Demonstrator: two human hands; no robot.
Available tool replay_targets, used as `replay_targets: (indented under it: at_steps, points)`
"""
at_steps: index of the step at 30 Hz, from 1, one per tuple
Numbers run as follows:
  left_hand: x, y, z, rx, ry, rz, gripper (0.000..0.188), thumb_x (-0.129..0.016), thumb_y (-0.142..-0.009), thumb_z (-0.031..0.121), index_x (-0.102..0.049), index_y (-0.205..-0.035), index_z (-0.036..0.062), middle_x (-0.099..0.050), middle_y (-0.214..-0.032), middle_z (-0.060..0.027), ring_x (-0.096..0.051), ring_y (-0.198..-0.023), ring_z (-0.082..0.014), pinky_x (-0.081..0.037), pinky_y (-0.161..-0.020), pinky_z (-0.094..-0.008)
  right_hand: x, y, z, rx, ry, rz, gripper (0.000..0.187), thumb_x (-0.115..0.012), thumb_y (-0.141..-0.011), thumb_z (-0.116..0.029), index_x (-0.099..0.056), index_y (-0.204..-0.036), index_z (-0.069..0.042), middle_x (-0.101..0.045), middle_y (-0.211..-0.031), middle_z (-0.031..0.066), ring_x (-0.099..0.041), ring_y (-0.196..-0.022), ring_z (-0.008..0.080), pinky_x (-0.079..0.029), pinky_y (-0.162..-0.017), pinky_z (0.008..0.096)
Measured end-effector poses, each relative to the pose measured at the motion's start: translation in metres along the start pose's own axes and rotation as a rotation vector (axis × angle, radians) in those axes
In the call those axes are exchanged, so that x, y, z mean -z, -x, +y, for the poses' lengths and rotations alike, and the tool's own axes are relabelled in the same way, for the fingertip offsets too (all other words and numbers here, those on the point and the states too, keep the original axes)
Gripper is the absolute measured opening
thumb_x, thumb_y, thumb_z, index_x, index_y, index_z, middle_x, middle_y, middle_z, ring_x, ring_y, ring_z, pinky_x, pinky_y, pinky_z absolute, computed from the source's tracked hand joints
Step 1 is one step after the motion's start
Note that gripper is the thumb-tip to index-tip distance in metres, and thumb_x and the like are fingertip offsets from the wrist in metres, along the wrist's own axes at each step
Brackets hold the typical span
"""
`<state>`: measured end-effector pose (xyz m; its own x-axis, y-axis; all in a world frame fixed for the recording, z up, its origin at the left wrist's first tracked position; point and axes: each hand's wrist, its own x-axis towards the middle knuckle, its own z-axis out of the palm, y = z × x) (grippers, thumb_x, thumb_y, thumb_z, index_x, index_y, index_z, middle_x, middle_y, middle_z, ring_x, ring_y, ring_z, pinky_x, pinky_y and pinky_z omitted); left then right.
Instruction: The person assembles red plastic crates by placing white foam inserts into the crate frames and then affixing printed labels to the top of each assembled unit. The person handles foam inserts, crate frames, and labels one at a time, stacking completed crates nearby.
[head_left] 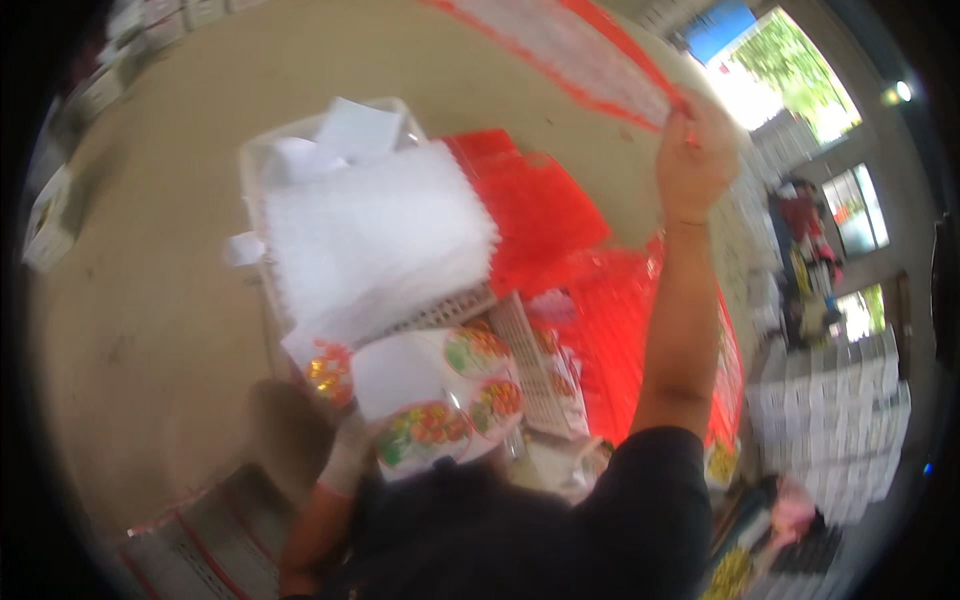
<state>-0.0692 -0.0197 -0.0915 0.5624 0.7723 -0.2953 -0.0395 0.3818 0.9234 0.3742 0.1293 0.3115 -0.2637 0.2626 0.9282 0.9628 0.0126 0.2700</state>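
Floor of dull tan [150, 240] spreads around our white crate [252, 190]; bright windows [858, 212] and stacked white boxes [830, 425] line the right. Our right hand [698, 155] lifts a red-edged plastic sheet [565, 50], fingers clamped on its end; our left hand [350, 450] meets a printed carton [425, 400], its fingers too blurred to tell.

The person wears a dark, near-black top [450, 535], plain where it shows on the near side. Its right sleeve [655, 470] is short and loose-edged, leaving the right forearm [675, 340] bare. A thin, dark wristband [688, 222] sits below the ungloved right hand [697, 155], slightly blurred.
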Motion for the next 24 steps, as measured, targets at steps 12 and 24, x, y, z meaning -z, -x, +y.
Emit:
replay_targets:
  at_steps: [12,24]
  points:
    - [-0.022,-0.034,0.042,0.189,0.003,-0.169,0.05,-0.061,-0.091,0.013,-0.052,-0.137,-0.0041,-0.062,-0.129,-0.0154,-0.061,-0.115,-0.024,-0.049,-0.098,-0.0367,0.301,0.195,0.067,-0.099,0.933,-0.488,0.018,-0.071,-0.088,-0.002,-0.071,-0.106,-0.006,-0.074,-0.108,0.0105,-0.072,-0.098,0.0274,-0.058,-0.087,0.0357]
    - [-0.056,-0.031,0.07,0.151,0.182,-0.02,0.051,-0.058,-0.087,-0.001,-0.052,-0.138,-0.0032,-0.067,-0.122,-0.0114,-0.067,-0.11,-0.0198,-0.056,-0.092,-0.0338,0.219,0.217,0.019,-0.631,0.21,-0.622,0.014,-0.07,-0.089,-0.009,-0.073,-0.102,-0.006,-0.073,-0.109,0.013,-0.069,-0.101,0.0306,-0.056,-0.088,0.0421]
